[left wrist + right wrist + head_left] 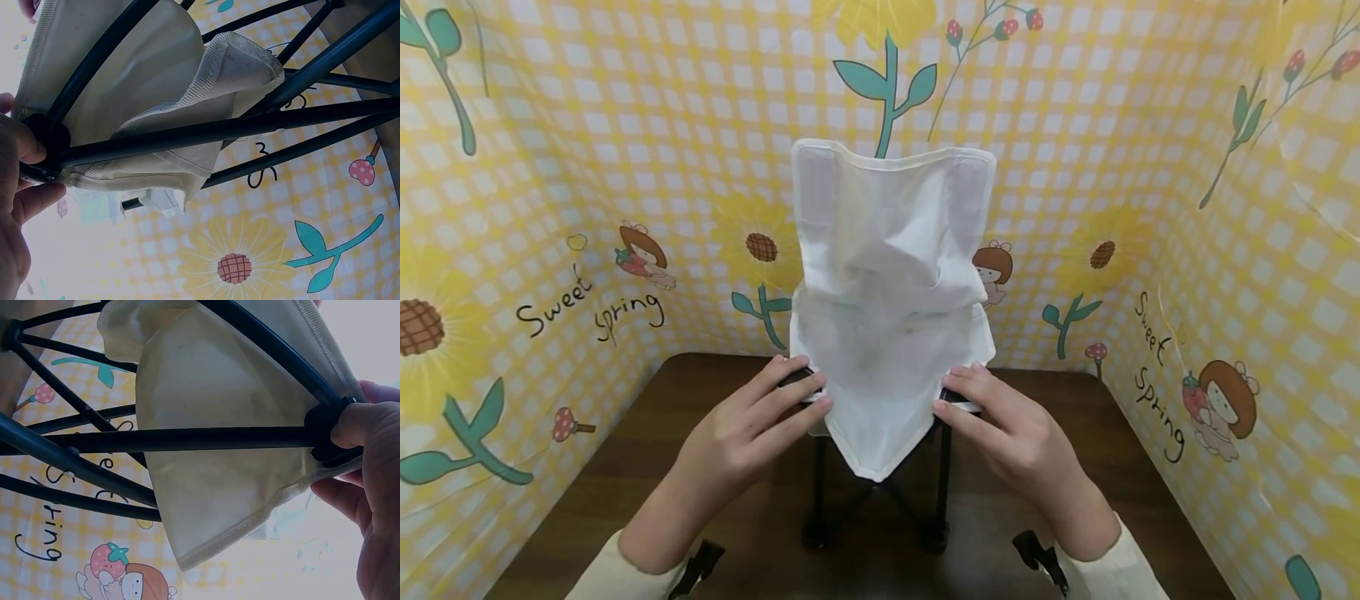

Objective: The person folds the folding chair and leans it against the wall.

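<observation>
A small folding chair with a white cloth seat and back (887,333) stands upright, its frame of thin black tubes (187,132) partly folded together. My left hand (741,425) grips the frame's near left corner, fingers over the cloth edge and thumb on the black joint (47,140). Opposite it, the right hand (1011,425) holds the matching right corner, with the thumb against the joint (328,431) in the right wrist view. Between the hands the seat cloth sags to a point. Crossed legs show beneath, ending in black feet (814,532).
The chair stands on a dark brown wooden table (617,467). Yellow checked cloth (715,125) printed with flowers and figures walls in the back and both sides. Black straps (700,567) hang by the cream sleeves (625,575).
</observation>
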Demonstrator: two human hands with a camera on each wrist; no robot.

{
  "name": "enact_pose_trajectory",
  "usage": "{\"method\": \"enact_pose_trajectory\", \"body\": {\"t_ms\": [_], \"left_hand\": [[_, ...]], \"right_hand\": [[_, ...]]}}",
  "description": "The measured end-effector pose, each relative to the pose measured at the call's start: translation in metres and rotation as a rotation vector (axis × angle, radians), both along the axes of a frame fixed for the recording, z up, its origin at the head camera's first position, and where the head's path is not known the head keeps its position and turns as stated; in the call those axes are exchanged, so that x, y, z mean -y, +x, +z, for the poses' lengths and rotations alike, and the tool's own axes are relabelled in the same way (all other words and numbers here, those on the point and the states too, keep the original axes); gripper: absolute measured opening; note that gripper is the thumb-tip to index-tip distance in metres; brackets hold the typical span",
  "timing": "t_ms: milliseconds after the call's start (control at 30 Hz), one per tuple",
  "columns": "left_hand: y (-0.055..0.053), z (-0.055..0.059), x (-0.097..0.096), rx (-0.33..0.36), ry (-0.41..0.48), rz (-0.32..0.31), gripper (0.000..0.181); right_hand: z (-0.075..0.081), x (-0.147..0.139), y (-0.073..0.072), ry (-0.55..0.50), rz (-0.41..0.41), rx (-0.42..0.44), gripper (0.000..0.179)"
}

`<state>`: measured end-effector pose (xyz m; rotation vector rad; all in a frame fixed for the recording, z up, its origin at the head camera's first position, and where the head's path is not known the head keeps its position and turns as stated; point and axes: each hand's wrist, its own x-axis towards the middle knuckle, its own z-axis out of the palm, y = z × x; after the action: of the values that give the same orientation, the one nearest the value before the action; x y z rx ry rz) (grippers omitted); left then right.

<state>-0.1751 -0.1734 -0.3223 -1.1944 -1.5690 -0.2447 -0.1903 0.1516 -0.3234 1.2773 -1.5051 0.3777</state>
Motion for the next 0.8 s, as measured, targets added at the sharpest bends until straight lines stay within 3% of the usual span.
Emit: {"method": "enact_pose_trajectory", "body": {"t_ms": [333, 800], "left_hand": [[-0.003, 0.009, -0.004, -0.041, -0.023, -0.009, 0.026], [-0.005, 0.015, -0.006, -0.017, -0.067, -0.002, 0.028]], "right_hand": [[0.007, 0.003, -0.004, 0.021, 0.031, -0.011, 0.026], [0.012, 0.006, -0.006, 0.060, 0.007, 0.003, 0.028]]}}
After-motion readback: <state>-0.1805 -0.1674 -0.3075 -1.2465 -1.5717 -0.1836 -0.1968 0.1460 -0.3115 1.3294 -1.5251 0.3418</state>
